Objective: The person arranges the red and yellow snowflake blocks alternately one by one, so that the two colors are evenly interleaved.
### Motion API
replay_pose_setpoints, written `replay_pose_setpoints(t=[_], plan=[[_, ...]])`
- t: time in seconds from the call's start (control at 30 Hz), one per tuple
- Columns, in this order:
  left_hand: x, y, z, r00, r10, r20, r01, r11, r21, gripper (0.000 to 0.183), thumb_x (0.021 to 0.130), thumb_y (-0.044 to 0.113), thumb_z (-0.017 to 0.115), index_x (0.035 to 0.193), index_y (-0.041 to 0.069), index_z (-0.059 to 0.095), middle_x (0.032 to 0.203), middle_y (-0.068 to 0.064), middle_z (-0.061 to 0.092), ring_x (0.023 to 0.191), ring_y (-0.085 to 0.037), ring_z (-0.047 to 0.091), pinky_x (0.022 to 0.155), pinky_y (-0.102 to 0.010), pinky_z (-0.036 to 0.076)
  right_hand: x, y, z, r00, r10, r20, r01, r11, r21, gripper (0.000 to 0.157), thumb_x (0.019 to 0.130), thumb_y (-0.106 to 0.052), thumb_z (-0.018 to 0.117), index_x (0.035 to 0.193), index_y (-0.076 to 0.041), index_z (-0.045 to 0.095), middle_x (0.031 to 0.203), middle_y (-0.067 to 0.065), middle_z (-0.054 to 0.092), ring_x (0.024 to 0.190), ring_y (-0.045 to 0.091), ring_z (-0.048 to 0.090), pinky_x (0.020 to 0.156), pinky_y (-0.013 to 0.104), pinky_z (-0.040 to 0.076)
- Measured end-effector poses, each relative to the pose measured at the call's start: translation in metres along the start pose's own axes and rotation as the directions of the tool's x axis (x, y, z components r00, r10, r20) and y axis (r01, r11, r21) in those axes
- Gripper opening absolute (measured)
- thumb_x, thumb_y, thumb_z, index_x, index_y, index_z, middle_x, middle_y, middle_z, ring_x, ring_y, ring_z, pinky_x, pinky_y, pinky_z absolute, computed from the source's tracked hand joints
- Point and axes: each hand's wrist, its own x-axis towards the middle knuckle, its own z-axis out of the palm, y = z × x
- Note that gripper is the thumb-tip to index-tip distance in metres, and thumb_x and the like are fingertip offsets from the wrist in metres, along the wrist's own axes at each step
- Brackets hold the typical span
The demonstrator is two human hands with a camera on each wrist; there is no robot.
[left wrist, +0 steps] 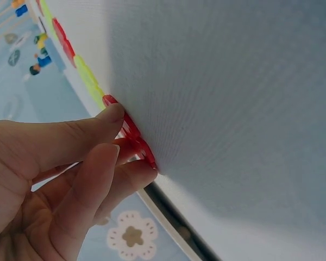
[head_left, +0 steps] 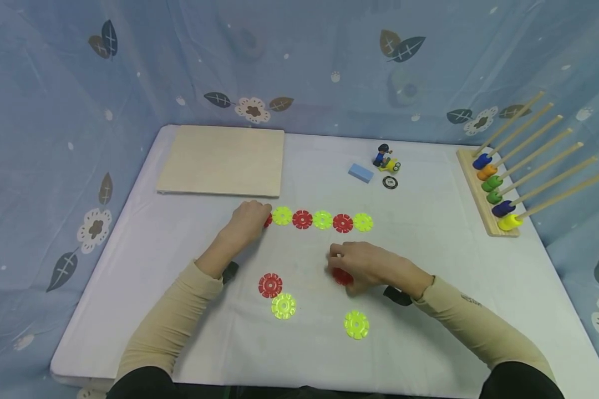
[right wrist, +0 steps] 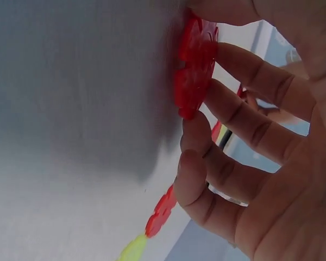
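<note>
My left hand [head_left: 249, 219] pinches a red notched plastic disc [left wrist: 129, 126] by its edges, at the left end of a row of discs on the white table. Rightward the row alternates: a yellow-green disc [head_left: 282, 215], a red one, and so on to a yellow-green end disc [head_left: 363, 222]. Nearer the front, my right hand [head_left: 366, 265] holds another red disc [right wrist: 195, 68] between thumb and fingers, close over the tabletop. Between the forearms lie a loose red disc [head_left: 270, 285] and a yellow-green disc [head_left: 283, 306], edges meeting. One more yellow-green disc [head_left: 356, 325] lies near the front.
A pale wooden board [head_left: 222, 160] lies at the back left. Toward the back right are a blue block [head_left: 361, 173], a toy figure [head_left: 381, 155] with a yellow vehicle, and a round black-and-white token [head_left: 390, 182]. A wooden peg rack [head_left: 479, 199] with coloured beads stands along the right side.
</note>
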Motion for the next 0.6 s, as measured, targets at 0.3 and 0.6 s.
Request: replay_pose_setpoints(t=[0.3, 0.6], plan=[[0.002, 0.000, 0.002, 1.000, -0.008, 0.004, 0.008, 1.000, -0.003, 0.008, 0.085, -0.005, 0.062, 0.091, 0.000, 0.064, 0.082, -0.016, 0.069, 0.074, -0.026, 0.065, 0.065, -0.035, 0.055, -0.016, 0.033, -0.011, 0.984, 0.167, -0.070, -0.163, 0.985, 0.048, 0.046, 0.070, -0.028, 0.080, 0.112, -0.021, 0.064, 0.117, 0.003, 0.060, 0.099, 0.019, 0.060, 0.081, 0.036, 0.057], [0.002, 0.000, 0.002, 1.000, -0.009, 0.011, 0.009, 1.000, -0.002, 0.008, 0.085, -0.005, 0.063, 0.092, 0.000, 0.064, 0.082, -0.015, 0.069, 0.074, -0.025, 0.063, 0.066, -0.035, 0.055, -0.026, 0.087, -0.021, 0.927, 0.363, -0.092, -0.354, 0.930, 0.103, 0.049, 0.069, -0.030, 0.083, 0.113, -0.018, 0.066, 0.116, 0.007, 0.061, 0.098, 0.024, 0.060, 0.085, 0.044, 0.056]])
